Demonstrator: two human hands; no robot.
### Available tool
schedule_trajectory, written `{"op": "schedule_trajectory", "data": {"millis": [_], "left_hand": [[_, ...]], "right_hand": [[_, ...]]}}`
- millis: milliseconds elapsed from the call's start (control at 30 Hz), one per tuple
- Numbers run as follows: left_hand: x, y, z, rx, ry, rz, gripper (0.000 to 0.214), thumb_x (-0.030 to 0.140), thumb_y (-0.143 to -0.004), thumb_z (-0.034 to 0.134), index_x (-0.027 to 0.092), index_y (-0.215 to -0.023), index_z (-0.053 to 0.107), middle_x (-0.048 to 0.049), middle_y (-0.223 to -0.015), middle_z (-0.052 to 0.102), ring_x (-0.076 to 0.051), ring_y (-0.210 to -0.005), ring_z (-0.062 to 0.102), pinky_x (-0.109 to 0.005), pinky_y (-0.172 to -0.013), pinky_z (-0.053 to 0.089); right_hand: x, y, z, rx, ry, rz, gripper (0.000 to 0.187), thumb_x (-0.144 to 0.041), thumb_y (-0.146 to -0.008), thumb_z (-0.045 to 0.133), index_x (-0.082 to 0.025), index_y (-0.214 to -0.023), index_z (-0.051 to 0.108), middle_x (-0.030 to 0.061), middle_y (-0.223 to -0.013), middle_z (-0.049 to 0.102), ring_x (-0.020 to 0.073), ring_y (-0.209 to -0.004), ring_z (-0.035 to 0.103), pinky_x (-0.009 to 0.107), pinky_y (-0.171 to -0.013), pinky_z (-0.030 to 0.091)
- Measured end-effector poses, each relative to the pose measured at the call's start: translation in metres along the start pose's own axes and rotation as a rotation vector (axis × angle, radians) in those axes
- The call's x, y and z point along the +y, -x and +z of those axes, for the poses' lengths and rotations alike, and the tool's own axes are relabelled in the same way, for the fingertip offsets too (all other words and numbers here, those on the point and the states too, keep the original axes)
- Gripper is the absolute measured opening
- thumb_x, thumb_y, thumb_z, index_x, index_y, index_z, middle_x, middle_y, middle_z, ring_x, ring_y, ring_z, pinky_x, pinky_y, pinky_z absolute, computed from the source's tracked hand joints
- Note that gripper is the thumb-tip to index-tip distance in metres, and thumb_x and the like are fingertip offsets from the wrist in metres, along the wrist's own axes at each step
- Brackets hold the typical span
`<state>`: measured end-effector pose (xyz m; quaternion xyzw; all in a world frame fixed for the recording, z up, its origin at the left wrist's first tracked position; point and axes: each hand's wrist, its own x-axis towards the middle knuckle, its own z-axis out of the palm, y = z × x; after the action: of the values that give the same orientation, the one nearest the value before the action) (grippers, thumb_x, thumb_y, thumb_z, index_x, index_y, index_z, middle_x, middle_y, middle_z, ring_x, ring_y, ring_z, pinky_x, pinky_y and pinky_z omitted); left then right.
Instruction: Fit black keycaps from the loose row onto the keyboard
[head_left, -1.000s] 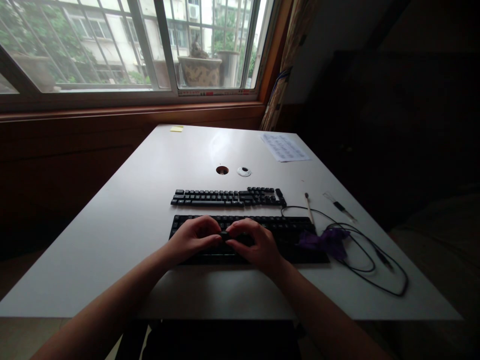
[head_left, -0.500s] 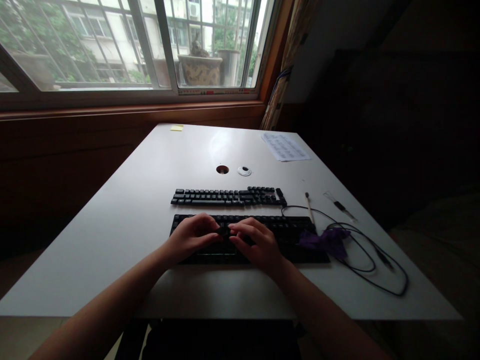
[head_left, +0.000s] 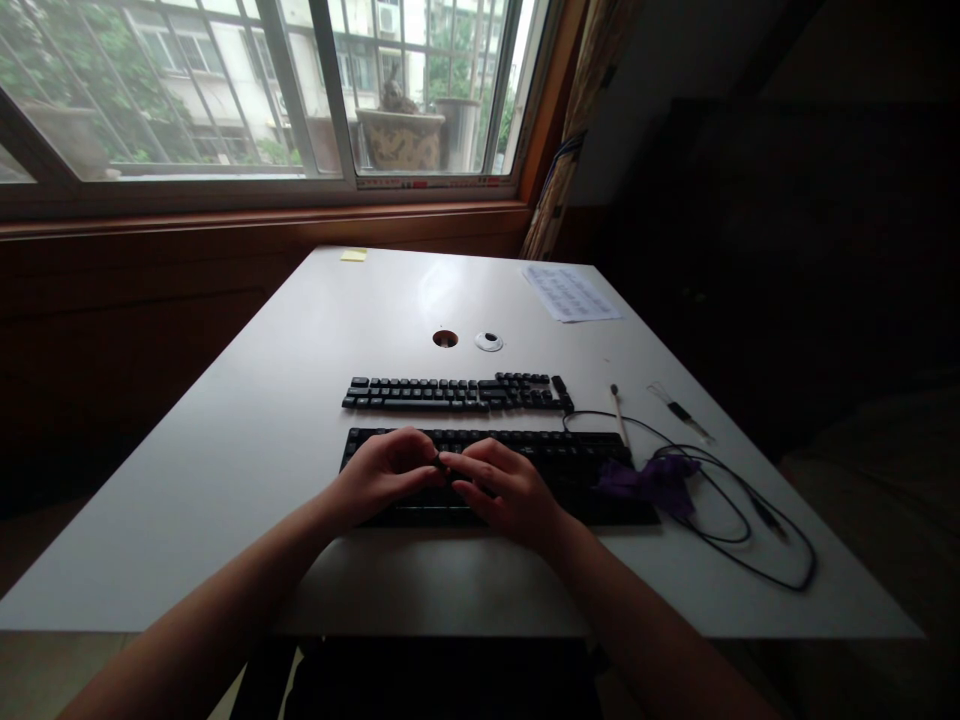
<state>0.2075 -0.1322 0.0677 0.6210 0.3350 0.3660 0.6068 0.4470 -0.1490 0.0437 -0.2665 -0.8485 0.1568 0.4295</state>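
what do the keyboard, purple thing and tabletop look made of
Keyboard: probably black plastic, mostly matt, only faint highlights on its keys. Purple thing: likely soft, matt cloth, from its crumpled folds. Tabletop: smooth, white, slightly glossy, perhaps laminate; window light shines off it.

The left hand pinches a small black keycap, mostly hidden by fingers; the right hand meets it with the index fingertip. Both hands are above the black keyboard. Loose keycaps lie in rows behind. A purple cloth overlaps the keyboard's right end, beside a looped cable.
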Motion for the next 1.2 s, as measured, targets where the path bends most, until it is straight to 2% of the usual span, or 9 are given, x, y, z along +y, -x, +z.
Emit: {"op": "schedule_trajectory", "data": {"millis": [233,433,667,1000,1200], "left_hand": [[0.0,0.001,0.001,0.007,-0.001,0.033,0.031,0.038,-0.086,0.082,0.013,-0.091,0.065,-0.0032,-0.084,0.068,-0.015,-0.077,0.067,-0.025,-0.07,0.053],[-0.005,0.001,-0.004,0.052,0.133,0.031,0.03,0.033,-0.085,0.084,0.014,-0.096,0.064,-0.0047,-0.093,0.073,-0.017,-0.085,0.074,-0.028,-0.08,0.058],[-0.004,0.001,-0.004,0.046,0.177,0.011,0.032,0.034,-0.084,0.085,0.015,-0.096,0.063,-0.0046,-0.093,0.074,-0.016,-0.083,0.074,-0.027,-0.079,0.058],[-0.005,0.0,-0.002,-0.024,0.094,-0.052,0.032,0.037,-0.086,0.083,0.014,-0.095,0.062,-0.0029,-0.087,0.071,-0.014,-0.081,0.07,-0.025,-0.074,0.053],[-0.006,-0.001,0.0,-0.055,-0.011,-0.107,0.036,0.042,-0.085,0.083,0.015,-0.094,0.062,-0.0034,-0.084,0.071,-0.017,-0.078,0.069,-0.027,-0.07,0.052]], "right_hand": [[-0.001,0.0,-0.002,0.005,0.029,-0.025,0.055,-0.019,-0.098,0.064,-0.035,-0.15,0.054,0.0048,-0.104,0.065,0.0156,-0.085,0.064,0.029,-0.075,0.059],[-0.002,0.0,-0.008,0.088,0.065,-0.028,0.048,-0.012,-0.096,0.063,-0.032,-0.14,0.062,0.0036,-0.098,0.065,0.0143,-0.081,0.063,0.027,-0.071,0.057],[-0.002,0.002,-0.009,0.132,0.083,0.002,0.046,-0.013,-0.096,0.063,-0.03,-0.138,0.062,0.0038,-0.098,0.067,0.0146,-0.081,0.065,0.027,-0.071,0.057],[-0.002,0.0,-0.006,0.069,0.091,-0.02,0.046,-0.018,-0.098,0.062,-0.032,-0.142,0.059,0.0043,-0.102,0.066,0.0149,-0.084,0.065,0.027,-0.073,0.059],[0.002,0.002,-0.004,0.021,0.108,-0.026,0.041,-0.019,-0.099,0.063,-0.03,-0.138,0.063,0.004,-0.1,0.063,0.0137,-0.081,0.062,0.025,-0.07,0.057]]}}
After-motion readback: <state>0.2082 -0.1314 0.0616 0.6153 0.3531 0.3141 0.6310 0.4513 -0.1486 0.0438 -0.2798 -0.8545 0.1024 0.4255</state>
